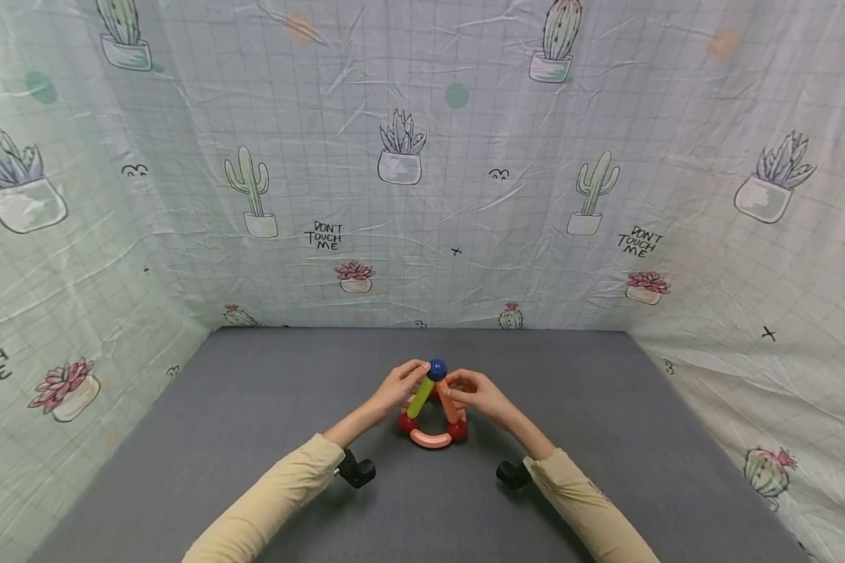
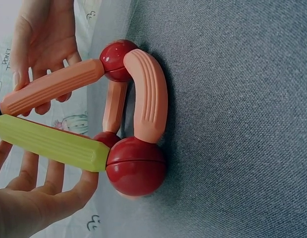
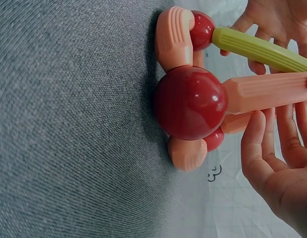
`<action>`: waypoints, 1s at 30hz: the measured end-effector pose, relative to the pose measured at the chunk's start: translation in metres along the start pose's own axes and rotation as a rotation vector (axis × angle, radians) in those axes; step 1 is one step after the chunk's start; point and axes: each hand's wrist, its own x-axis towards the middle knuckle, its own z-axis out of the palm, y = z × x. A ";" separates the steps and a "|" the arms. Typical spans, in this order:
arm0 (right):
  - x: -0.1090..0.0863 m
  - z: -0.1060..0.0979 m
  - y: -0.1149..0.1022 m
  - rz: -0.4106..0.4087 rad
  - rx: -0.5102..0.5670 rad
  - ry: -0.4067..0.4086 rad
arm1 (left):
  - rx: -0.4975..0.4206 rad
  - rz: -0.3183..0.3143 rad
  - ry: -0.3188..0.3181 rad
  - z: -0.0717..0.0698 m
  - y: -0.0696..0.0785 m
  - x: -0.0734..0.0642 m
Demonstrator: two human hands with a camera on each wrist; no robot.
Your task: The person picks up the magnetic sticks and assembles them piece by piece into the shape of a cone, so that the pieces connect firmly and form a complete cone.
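Observation:
A pyramid of magnetic building sticks and balls stands on the table. Its top is a blue ball (image 1: 436, 370), where a yellow-green stick (image 1: 419, 398) and a straight orange stick (image 1: 447, 402) meet. My left hand (image 1: 394, 386) holds the yellow-green stick near the blue ball, its other fingers spread behind the stick. Opposite it, my right hand (image 1: 484, 396) pinches the upper part of the orange stick. Red balls (image 2: 136, 166) form the lower corners, and curved orange sticks (image 1: 431, 440) join them along the tabletop. In the right wrist view, one red ball (image 3: 190, 102) appears close up.
The grey cloth-covered table (image 1: 289, 375) spreads out around the pyramid. Behind and beside it hangs a curtain (image 1: 458, 172) printed with cacti. Black wrist-camera mounts (image 1: 357, 469) sit below both wrists, near the tabletop.

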 end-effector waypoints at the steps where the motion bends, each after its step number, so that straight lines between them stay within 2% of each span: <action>1: 0.002 -0.001 0.004 0.002 -0.004 0.005 | 0.003 0.002 -0.002 0.000 0.001 -0.001; 7: 0.010 -0.003 0.023 0.010 -0.010 0.015 | 0.010 0.001 0.003 0.001 -0.003 0.001; 16: 0.009 -0.002 0.027 -0.019 -0.018 0.007 | 0.028 0.040 0.024 -0.001 -0.032 0.015; 26: 0.004 -0.002 0.030 -0.039 -0.004 -0.007 | 0.003 0.063 -0.014 -0.001 -0.039 0.011; 30: 0.002 -0.003 0.029 -0.048 0.005 -0.009 | 0.002 0.075 0.008 -0.001 -0.040 0.011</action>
